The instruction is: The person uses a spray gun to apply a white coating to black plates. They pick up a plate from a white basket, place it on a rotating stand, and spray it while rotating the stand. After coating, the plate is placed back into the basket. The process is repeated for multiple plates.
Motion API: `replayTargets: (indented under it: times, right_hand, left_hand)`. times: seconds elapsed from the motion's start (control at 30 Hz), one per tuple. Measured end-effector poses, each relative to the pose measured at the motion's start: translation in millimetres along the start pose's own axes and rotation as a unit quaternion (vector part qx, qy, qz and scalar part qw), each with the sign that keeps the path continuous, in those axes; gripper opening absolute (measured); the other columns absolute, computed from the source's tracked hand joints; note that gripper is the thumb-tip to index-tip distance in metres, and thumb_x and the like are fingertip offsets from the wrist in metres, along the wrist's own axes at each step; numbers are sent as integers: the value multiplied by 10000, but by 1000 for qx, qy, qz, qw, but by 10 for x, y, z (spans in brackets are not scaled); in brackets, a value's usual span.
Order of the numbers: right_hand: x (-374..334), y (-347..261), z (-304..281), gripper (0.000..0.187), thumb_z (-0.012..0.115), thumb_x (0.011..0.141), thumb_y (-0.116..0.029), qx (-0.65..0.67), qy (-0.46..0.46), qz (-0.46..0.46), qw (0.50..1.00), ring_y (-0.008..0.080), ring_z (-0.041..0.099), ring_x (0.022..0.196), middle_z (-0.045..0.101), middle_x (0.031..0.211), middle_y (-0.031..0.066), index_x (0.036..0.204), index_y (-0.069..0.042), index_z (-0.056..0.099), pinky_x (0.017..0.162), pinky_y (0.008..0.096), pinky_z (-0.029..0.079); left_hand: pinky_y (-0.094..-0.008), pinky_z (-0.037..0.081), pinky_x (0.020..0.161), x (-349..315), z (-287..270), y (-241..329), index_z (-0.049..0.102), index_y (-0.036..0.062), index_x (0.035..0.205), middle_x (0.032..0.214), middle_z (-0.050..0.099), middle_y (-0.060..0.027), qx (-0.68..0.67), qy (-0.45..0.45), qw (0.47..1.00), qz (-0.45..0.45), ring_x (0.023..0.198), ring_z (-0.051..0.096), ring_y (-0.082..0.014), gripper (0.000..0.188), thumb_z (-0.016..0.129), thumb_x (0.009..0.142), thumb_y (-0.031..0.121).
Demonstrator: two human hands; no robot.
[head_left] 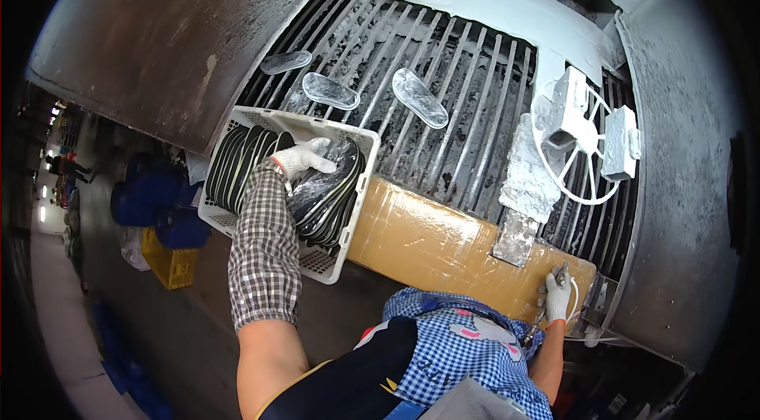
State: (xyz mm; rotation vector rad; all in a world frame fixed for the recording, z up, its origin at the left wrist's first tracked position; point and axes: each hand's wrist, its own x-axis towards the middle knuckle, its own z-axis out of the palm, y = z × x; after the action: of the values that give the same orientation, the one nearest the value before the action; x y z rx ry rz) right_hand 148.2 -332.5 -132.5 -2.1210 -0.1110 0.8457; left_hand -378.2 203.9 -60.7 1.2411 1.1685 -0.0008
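A white plastic basket (pixel 366 182) at the left holds two rows of dark shoe soles with pale edges. The right row (pixel 336 190) has glossy clear film over it. My left hand (pixel 301 159), in a white glove, lies over the soles between the rows with its fingers apart; whether it touches one is unclear. At the lower right, my gloved right hand (pixel 557 296) is wrapped round a metal spray gun (pixel 561 273) with a pale hose. Three sole-shaped pieces in shiny clear film, at the left (pixel 286 62), the middle (pixel 331 91) and the right (pixel 420 98), lie on the metal-bar grate (pixel 467 135).
Brown taped cardboard (pixel 427 226) covers the grate's near edge. A white-coated spoked wheel (pixel 582 143) with box-shaped blocks stands at the right. Metal walls (pixel 150 32) flank the booth. Blue bins (pixel 150 190) and a yellow crate (pixel 169 260) stand on the floor at left.
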Motion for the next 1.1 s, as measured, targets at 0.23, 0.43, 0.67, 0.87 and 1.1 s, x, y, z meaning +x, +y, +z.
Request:
replayTargets:
  times: [0.23,0.43,0.67,0.87,1.1]
  right_hand:
    - [-17,-19,35,345,651,1034,-165,-1,19,-8,1000,125,552,533,593,779,8,1373,-154,586,384,289,448]
    - [-41,-124,14,467,648,1025,-144,-10,1,26,1000,122,561,573,588,803,12,1479,-146,540,390,290,458]
    - [-13,-3,42,382,659,1029,-174,9,21,0,1000,108,570,582,615,832,-2,1405,-155,595,402,274,451]
    - [22,-3,4,510,652,1019,-166,5,-6,10,1000,116,584,642,626,946,18,1514,-144,531,415,275,476]
    - [42,22,-22,542,647,1017,-161,-5,-10,6,1000,125,598,649,628,935,35,1541,-143,512,407,290,487]
  left_hand:
    - [-384,409,1221,-116,162,236,373,32,1642,1520,598,-125,-170,-142,975,-30,1377,583,-242,949,806,798,11]
    - [-383,397,1224,15,120,261,404,31,1630,1486,631,-89,-149,-179,972,-31,1366,589,-239,941,815,784,-4]
    - [-376,496,1141,-190,169,403,485,0,1570,1375,698,-106,-95,-114,988,46,1267,653,-214,936,874,719,5]
    - [-418,568,1040,-126,38,159,545,-5,1504,1286,725,-112,-59,-2,997,44,1153,693,-234,809,872,768,68]
    - [-363,608,1009,33,197,83,598,-73,1392,1238,739,-131,-181,-21,982,58,1074,744,-221,652,820,785,6]
